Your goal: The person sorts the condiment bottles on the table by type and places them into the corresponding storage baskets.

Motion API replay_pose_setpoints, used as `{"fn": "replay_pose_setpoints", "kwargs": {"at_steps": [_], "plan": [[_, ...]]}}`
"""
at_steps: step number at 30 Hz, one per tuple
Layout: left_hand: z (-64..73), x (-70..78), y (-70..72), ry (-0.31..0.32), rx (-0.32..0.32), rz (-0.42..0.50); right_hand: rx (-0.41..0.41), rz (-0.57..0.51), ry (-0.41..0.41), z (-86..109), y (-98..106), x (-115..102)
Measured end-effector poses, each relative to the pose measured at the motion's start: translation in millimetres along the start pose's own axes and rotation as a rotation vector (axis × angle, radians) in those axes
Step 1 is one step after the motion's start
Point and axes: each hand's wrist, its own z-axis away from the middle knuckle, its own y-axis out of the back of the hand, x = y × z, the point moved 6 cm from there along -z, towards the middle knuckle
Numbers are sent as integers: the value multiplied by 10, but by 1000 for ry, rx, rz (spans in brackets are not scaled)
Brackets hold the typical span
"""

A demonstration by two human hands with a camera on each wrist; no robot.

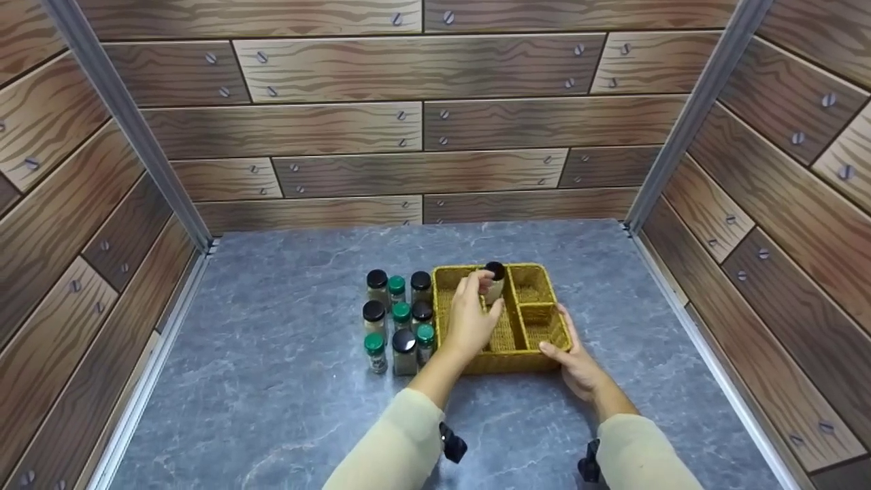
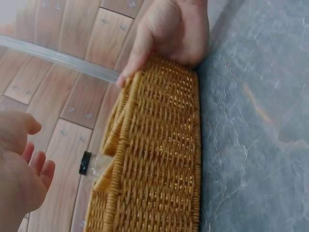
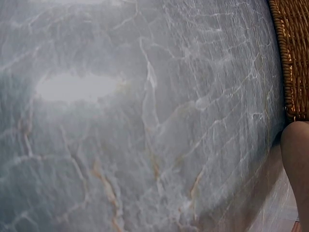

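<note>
In the head view, the person's left hand (image 1: 469,320) is over a yellow-brown woven rectangular basket (image 1: 517,363) with four compartments: two long, two small. One clear glass jar with a black lid (image 1: 495,291) stands in the middle long compartment, just beyond the left hand's fingers. The right hand (image 1: 580,369) grips the basket's near right corner, thumb over the rim. To the left of the left hand, nine jars stand on the grey marbled tabletop (image 1: 286,388): five black-lidded glass jars (image 1: 404,361) and four smaller green-lidded glass jars (image 1: 377,362). Two pale sleeves (image 1: 398,435) cover the forearms.

In the left wrist view, the left hand's fingers are loosely bent with a gap from the thumb, pinching nothing, apart from the one jar in the basket. The right hand holds the basket's corner.

In the right wrist view, only part of the right hand shows beside the basket, above the tabletop; its fingers cannot be told there.
</note>
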Motion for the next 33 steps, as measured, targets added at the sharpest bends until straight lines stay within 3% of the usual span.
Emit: {"fn": "replay_pose_setpoints", "kwargs": {"at_steps": [9, 17, 26, 33], "plan": [[196, 6, 230, -7, 20, -16, -16, -22, 0, 2, 16, -15], [436, -117, 458, -7, 48, -7, -30, -18, -1, -20, 15, -16], [666, -281, 841, 34, 118, -62, -42, 1, -12, -32, 4, -10], [728, -378, 1140, 49, 204, -34, -38, -2, -19, -31, -1, -1]]}}
